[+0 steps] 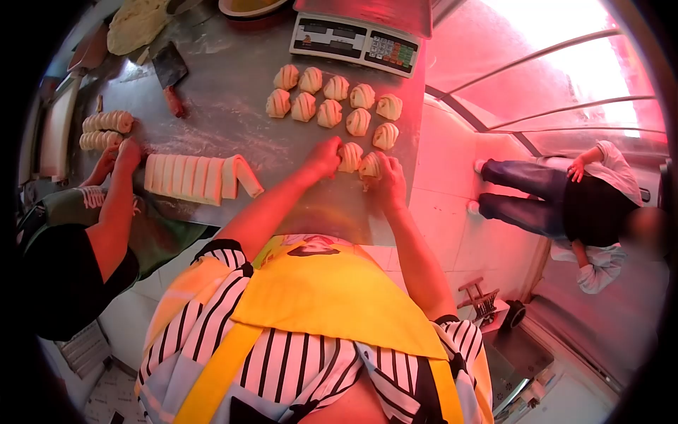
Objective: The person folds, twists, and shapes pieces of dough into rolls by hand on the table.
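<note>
My left hand (327,157) is closed at the left side of a shaped dough roll (349,157) near the table's front edge. My right hand (388,182) has its fingers closed round another dough roll (369,165), just right of the first. The two rolls are next to each other. Beyond them, several similar rolls (329,113) stand in rows on the metal table (233,85). To the left lies a row of cut dough strips (194,178), the rightmost strip folded over at an angle.
A scale (353,44) stands at the back. A scraper (171,71) and a dough mass (136,27) lie back left. At the left, a co-worker's hands (121,157) are beside dough rolls (106,131). Another person (586,187) stands at the right.
</note>
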Tool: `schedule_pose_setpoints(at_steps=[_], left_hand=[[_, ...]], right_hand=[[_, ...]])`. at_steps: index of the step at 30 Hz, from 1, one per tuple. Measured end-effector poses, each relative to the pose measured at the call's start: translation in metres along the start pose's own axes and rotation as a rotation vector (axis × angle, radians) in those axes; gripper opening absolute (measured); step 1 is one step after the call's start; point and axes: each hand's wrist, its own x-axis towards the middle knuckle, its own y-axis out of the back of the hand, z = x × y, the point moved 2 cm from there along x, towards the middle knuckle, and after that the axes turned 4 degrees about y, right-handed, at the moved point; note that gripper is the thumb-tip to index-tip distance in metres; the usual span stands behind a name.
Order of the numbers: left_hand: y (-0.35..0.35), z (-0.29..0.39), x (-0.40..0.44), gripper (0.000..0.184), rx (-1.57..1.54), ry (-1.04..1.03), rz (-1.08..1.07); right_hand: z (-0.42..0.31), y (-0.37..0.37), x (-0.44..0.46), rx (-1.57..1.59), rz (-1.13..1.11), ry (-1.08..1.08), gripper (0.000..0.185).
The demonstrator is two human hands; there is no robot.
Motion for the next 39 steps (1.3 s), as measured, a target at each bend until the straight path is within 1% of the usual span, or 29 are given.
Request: schedule_pose_setpoints(at_steps=[1, 3, 4, 6, 7, 8, 10, 12, 13, 14, 15, 17, 18, 21, 24, 27, 30, 33, 36, 38, 39], left_hand=[[0.003, 0.005, -0.007, 0.028, -0.02, -0.01, 0.006], [0.017, 0.008, -0.029, 0.03, -0.069, -0.009, 0.062], [0.03, -0.002, -0.04, 0.033, -0.04, -0.063, 0.115], [0.054, -0.026, -0.065, 0.038, 0.019, -0.173, 0.219], [0.071, -0.043, -0.083, 0.041, 0.136, -0.168, 0.37], [0.089, -0.061, -0.102, 0.044, 0.256, -0.165, 0.514], [0.12, -0.086, -0.147, 0.04, 0.398, -0.068, 0.832], [0.125, -0.106, -0.173, 0.035, 0.665, 0.078, 0.809], [0.125, -0.113, -0.183, 0.033, 0.796, 0.157, 0.787], [0.114, -0.122, -0.183, 0.024, 0.89, 0.081, 0.886], [0.108, -0.131, -0.177, 0.023, 0.921, 0.099, 0.942], [0.104, -0.138, -0.167, 0.022, 0.992, 0.132, 1.037], [0.108, -0.136, -0.164, 0.018, 0.971, 0.124, 1.083], [0.116, -0.139, -0.161, 0.016, 0.874, 0.052, 1.056], [0.124, -0.103, -0.176, 0.012, 0.745, -0.085, 1.084], [0.1, -0.101, -0.17, 0.019, 0.873, -0.124, 0.937], [0.098, -0.122, -0.166, 0.025, 0.447, -0.123, 0.812], [0.115, -0.125, -0.166, 0.027, -0.059, -0.018, 0.908], [0.107, -0.144, -0.146, 0.027, -0.085, -0.012, 0.815], [0.107, -0.136, -0.143, 0.03, 0.069, -0.072, 0.846], [0.101, -0.133, -0.143, 0.032, 0.14, -0.101, 0.855]], right_hand=[[-0.007, -0.002, 0.001, 0.012, 0.02, -0.005, 0.064], [-0.031, 0.019, 0.0, -0.116, 0.121, 0.064, 0.059], [-0.047, 0.027, 0.004, -0.175, 0.171, 0.107, 0.057], [-0.07, 0.015, 0.017, 0.053, 0.084, 0.239, 0.051], [-0.089, 0.016, 0.021, 0.162, 0.04, 0.287, 0.048], [-0.111, 0.012, 0.03, 0.119, -0.109, 0.287, 0.042], [-0.118, -0.051, 0.053, 0.372, -0.429, 0.255, 0.045], [-0.142, -0.097, 0.063, 0.424, -0.598, 0.276, 0.039], [-0.151, -0.118, 0.065, 0.454, -0.665, 0.229, 0.039], [-0.158, -0.14, 0.064, 0.482, -0.731, 0.178, 0.039], [-0.161, -0.161, 0.061, 0.508, -0.794, 0.124, 0.039], [-0.167, -0.188, 0.053, 0.436, -0.75, 0.175, 0.035], [-0.175, -0.187, 0.049, 0.399, -0.724, 0.193, 0.034], [-0.188, -0.174, 0.047, 0.365, -0.824, 0.035, 0.042], [-0.189, -0.168, 0.044, 0.486, -0.826, -0.075, 0.041], [-0.171, -0.178, 0.052, 0.685, -0.854, 0.17, 0.029], [-0.204, -0.123, 0.079, 0.031, -0.613, 0.422, 0.036], [-0.206, -0.147, 0.112, 0.243, -0.498, 0.484, 0.041], [-0.221, -0.182, 0.121, -0.173, -0.625, 0.891, 0.041], [-0.197, -0.215, 0.127, 0.135, -0.741, 0.81, 0.039], [-0.188, -0.209, 0.124, 0.218, -0.775, 0.78, 0.038]])
